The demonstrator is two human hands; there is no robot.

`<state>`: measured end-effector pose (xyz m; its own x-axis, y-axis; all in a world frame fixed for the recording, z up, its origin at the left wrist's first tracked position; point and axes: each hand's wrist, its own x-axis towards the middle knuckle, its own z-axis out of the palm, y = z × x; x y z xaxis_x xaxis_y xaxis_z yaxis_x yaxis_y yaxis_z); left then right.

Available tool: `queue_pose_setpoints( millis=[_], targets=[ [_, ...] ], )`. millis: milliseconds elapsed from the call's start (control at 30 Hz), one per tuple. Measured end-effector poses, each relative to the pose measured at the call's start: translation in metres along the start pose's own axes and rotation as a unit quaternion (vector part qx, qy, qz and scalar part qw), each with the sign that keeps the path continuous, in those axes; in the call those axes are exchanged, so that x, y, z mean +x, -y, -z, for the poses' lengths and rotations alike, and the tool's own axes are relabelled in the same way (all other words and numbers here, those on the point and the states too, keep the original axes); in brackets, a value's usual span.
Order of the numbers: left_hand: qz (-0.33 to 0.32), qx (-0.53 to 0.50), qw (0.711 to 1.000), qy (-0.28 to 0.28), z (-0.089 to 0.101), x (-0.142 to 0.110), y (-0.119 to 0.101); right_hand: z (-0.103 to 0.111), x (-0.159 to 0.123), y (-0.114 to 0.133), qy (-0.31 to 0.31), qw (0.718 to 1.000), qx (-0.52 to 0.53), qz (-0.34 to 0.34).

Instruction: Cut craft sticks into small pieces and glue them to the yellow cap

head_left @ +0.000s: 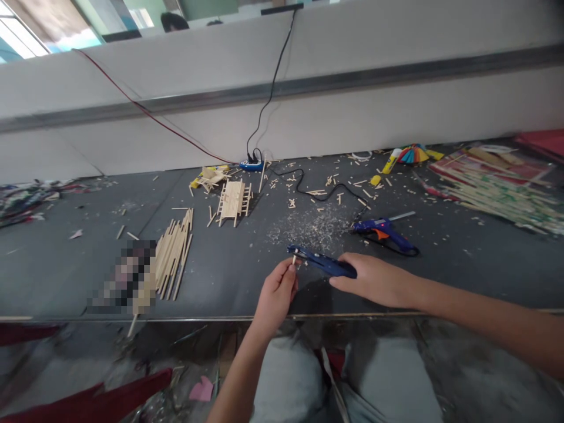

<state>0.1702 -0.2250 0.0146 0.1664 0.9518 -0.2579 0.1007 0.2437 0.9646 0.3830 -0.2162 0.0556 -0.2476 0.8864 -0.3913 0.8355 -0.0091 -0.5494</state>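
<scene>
The right hand (374, 281) is wrapped around a blue cutter (330, 265). The left hand (275, 292) pinches a short stick (294, 258), its top at the cutter's tip, over the dark table (247, 264). Behind are wood bits (319, 229). A glue gun (385, 229) lies to the right. Farther left are a little wooden model (232, 200) and a pile of sticks (173, 252).

Dark-blue pliers (325, 262), slanting above the surface (238, 276); a short, pale stick (295, 257) nearly upright at their tip.

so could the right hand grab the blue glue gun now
Probably not yet: the right hand holds the blue pliers, though nothing visible blocks its way to the glue gun.
</scene>
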Motion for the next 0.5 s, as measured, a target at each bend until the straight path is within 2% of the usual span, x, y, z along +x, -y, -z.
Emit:
queue_pose_setpoints(
  millis=[500],
  targets=[
    [-0.035, 0.066, 0.997, 0.011, 0.0024, -0.0044, 0.0062, -0.0019, -0.0023, 0.0057, -0.009, 0.999, -0.018, 0.025]
  ],
)
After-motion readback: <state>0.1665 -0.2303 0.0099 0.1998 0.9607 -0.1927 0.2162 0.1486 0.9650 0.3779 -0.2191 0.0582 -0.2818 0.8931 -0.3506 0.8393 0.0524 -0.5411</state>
